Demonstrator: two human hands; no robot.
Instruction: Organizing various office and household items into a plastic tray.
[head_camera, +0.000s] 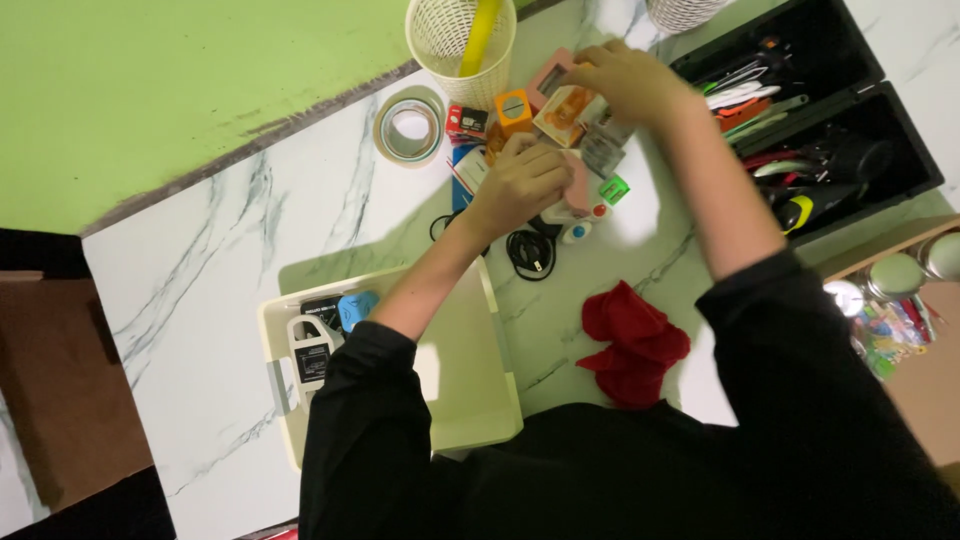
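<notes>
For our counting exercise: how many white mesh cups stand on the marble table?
2: one mesh cup holding a yellow tool at top centre, another mesh cup cut off by the top edge; more may lie outside view.

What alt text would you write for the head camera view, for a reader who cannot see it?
Seen from above, a person's left hand and right hand reach into a pile of small items on a white marble table. Nearby sit a roll of tape, a red cloth, a cream box and a black tool tray.

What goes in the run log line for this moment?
left hand: on small clutter pile | right hand: on orange-pictured card | near: tape roll, red cloth
</notes>
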